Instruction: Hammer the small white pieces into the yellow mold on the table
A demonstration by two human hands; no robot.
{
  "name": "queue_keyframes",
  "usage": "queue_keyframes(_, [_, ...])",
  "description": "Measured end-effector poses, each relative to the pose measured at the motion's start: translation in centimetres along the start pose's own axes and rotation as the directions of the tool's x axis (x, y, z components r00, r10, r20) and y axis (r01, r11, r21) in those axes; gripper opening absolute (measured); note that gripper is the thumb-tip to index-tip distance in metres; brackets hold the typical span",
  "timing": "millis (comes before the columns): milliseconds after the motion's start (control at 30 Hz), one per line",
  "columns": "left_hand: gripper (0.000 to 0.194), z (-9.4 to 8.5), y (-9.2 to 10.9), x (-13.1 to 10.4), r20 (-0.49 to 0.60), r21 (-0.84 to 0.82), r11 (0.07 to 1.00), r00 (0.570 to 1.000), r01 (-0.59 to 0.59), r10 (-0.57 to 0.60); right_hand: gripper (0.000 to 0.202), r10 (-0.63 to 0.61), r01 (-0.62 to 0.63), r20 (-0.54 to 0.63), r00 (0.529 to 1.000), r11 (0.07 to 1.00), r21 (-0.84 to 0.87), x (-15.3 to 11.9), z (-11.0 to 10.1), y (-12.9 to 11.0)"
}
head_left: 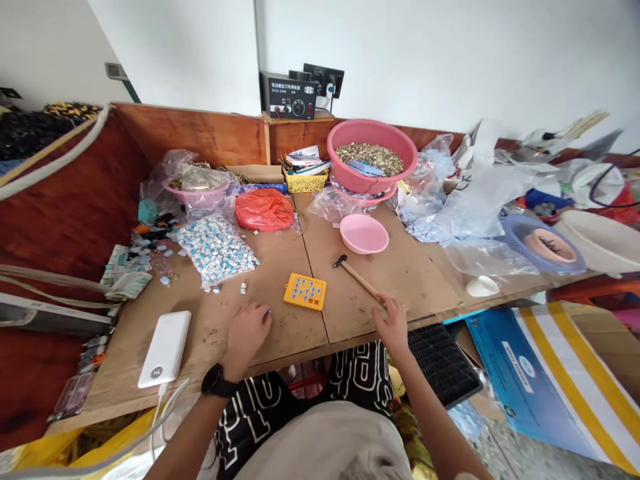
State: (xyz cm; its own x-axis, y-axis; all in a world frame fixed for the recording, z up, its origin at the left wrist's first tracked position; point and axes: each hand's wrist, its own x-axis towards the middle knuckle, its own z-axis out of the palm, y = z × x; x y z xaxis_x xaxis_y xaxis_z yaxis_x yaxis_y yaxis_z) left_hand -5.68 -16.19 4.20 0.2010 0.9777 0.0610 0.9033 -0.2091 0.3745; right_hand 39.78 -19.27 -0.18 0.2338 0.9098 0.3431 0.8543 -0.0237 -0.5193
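Note:
My left hand (250,331) rests on the table with its fingers curled in, and a small blue piece (269,312) shows at the fingertips. Between my hands lies a yellow rectangular tray (289,298) with rows of small blue pieces set in it. My right hand (391,323) closes on the handle end of a hammer (361,279), whose dark head lies on the table pointing away to the left. Beyond my left hand, a clear plastic bag (217,250) is filled with small blue-and-white pieces, and a few loose ones (243,288) lie beside it.
A white power bank (165,348) with a cable lies at the left. Further back are a red plastic bag (265,209), a shallow pink bowl (365,234), a big pink basin (410,157) of small metallic bits and a black power supply (289,97). Plastic bags (480,207) crowd the right.

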Motion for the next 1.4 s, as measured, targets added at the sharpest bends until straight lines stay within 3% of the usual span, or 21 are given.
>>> queue_keyframes(167, [0.029, 0.9, 2.7, 2.8, -0.023, -0.298, 0.931, 0.977, -0.209, 0.212, 0.053, 0.153, -0.101, 0.135, 0.979, 0.939, -0.329, 2.7, 1.4, -1.7])
queue_keyframes(267, [0.029, 2.2, 5.5, 5.3, -0.036, -0.258, 0.904, 0.938, -0.341, 0.343, 0.04, 0.228, -0.15, 0.195, 0.954, 0.925, -0.348, 4.5, 2.0, -2.8])
queue_keyframes(400, [0.029, 3.5, 8.0, 7.9, 0.032, -0.111, 0.873, 0.876, -0.475, 0.481, 0.028, 0.226, -0.178, 0.229, 0.947, 0.961, -0.212, 4.9, 1.8, -3.4])
queue_keyframes(533, [0.032, 2.9, 8.1, 9.3, 0.147, -0.075, 0.833, 0.82, -0.548, 0.553, 0.028, 0.191, -0.17, 0.23, 0.954, 0.98, -0.108, 2.3, 0.4, -2.8])
queue_keyframes(633, [0.037, 2.0, 8.0, 10.0, 0.256, -0.056, 0.819, 0.785, -0.571, 0.564, 0.037, 0.138, -0.148, 0.146, 0.98, 0.987, 0.064, -0.9, -1.1, -2.2])
queue_keyframes(700, [0.037, 1.8, 8.1, 10.4, 0.284, -0.04, 0.819, 0.779, -0.572, 0.559, 0.044, 0.124, -0.137, 0.073, 0.99, 0.967, 0.216, -3.1, -2.1, -2.1])
queue_keyframes(767, [0.036, 1.9, 8.4, 10.5, 0.276, -0.048, 0.827, 0.789, -0.56, 0.55, 0.051, 0.148, -0.168, 0.083, 0.986, 0.926, 0.339, -5.2, -3.0, -2.4])
queue_keyframes(933, [0.033, 2.1, 8.7, 9.4, 0.226, -0.053, 0.868, 0.84, -0.495, 0.493, 0.054, 0.154, -0.256, 0.261, 0.953, 0.871, 0.419, -8.8, -4.4, -3.5])
queue_keyframes(1033, [0.039, 2.0, 8.2, 8.1, 0.098, -0.009, 0.901, 0.897, -0.433, 0.432, 0.052, 0.094, -0.203, 0.294, 0.951, 0.908, 0.366, -9.6, -4.1, -4.0])
queue_keyframes(1167, [0.045, 2.2, 6.8, 5.6, -0.087, -0.035, 0.94, 0.938, -0.339, 0.335, 0.054, 0.063, -0.191, 0.42, 0.905, 0.943, 0.272, -9.5, -2.9, -5.2])
queue_keyframes(1300, [0.033, 3.1, 5.6, 1.4, -0.239, -0.18, 0.964, 0.959, -0.198, 0.152, 0.054, 0.067, -0.153, 0.388, 0.919, 0.969, 0.196, -8.9, -2.3, -6.5])
queue_keyframes(1400, [0.03, 3.8, 5.2, -2.5, -0.341, -0.307, 0.948, 0.94, -0.086, -0.025, 0.049, 0.019, -0.104, 0.318, 0.948, 0.962, 0.252, -8.4, -2.2, -7.7])
